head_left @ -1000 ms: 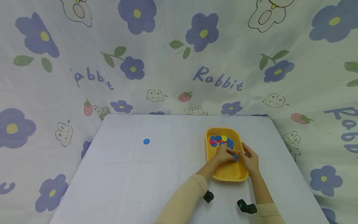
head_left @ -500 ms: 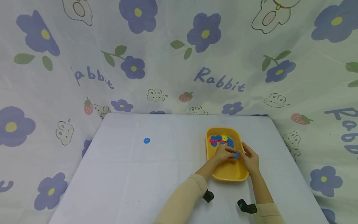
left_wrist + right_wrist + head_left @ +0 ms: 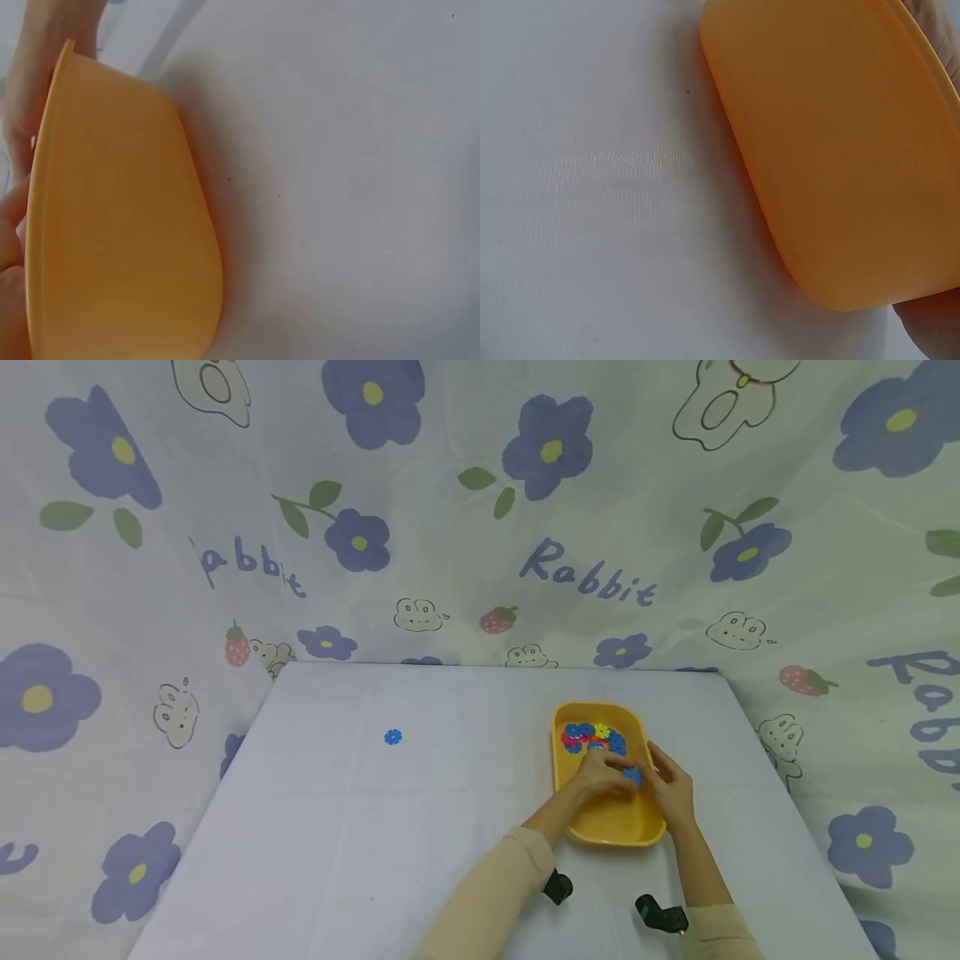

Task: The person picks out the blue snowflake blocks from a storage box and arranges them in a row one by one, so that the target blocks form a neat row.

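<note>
In the head view, a yellow tray (image 3: pixel 611 827) stands right of the table's middle. Over its inside, my left hand (image 3: pixel 602 771) pinches a blue snowflake disc (image 3: pixel 634 777), a notched plastic building piece. From the right side, my right hand (image 3: pixel 672 789) reaches across the tray's rim, its thumb and fingertips meeting the same disc. More snowflake discs (image 3: pixel 617 742), blue, pink and yellow, lie at the tray's far end. Both wrist views are mostly filled by the outer wall of the tray (image 3: pixel 120 217), which hides the fingertips and the disc.
A single blue snowflake disc (image 3: pixel 393 737) lies on the white tabletop (image 3: pixel 330 835), far to the left of the tray. Behind the table hangs a cloth (image 3: pixel 450 527) printed with flowers and rabbits. Black wrist cameras (image 3: pixel 660 914) sit below both wrists.
The blue disc between my hands has shifted slightly up and turned, and my left fingertips have moved a little with it. My right hand, the tray and the lone disc stay put.
</note>
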`<state>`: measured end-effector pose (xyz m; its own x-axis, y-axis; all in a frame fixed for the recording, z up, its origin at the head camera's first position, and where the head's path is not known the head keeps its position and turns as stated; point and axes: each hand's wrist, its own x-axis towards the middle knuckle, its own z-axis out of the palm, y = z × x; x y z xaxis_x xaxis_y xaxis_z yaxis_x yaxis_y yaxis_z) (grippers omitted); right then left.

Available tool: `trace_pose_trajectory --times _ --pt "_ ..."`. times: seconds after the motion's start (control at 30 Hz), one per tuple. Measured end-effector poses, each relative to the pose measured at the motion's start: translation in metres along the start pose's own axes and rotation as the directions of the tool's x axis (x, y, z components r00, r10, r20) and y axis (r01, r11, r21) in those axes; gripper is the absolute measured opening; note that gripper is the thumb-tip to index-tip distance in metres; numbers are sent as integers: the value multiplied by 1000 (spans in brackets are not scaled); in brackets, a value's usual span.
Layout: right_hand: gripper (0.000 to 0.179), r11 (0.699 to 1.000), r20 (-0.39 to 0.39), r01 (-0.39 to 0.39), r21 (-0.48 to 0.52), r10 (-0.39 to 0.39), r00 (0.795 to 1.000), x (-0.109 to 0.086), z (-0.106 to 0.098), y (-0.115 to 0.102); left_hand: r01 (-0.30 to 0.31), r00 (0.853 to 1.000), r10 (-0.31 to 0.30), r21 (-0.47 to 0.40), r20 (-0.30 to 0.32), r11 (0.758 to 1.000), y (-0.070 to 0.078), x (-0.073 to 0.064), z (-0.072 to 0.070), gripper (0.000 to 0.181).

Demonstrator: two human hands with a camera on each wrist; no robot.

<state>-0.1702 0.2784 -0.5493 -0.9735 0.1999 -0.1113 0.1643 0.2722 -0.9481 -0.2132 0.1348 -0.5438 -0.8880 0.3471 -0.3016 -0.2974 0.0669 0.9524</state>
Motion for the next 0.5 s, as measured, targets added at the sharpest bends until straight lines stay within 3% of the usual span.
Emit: trace_pose_trajectory --times 0.33,0.5 --pt "63 999 -24 -18 -44 17 1000 1 2 1 -50 999 50 30 -11 998 4 -1 -6 32" --pt "63 998 -33 -15 -58 13 999 1 2 2 -154 988 152 145 24 977 8 -5 -18 33"
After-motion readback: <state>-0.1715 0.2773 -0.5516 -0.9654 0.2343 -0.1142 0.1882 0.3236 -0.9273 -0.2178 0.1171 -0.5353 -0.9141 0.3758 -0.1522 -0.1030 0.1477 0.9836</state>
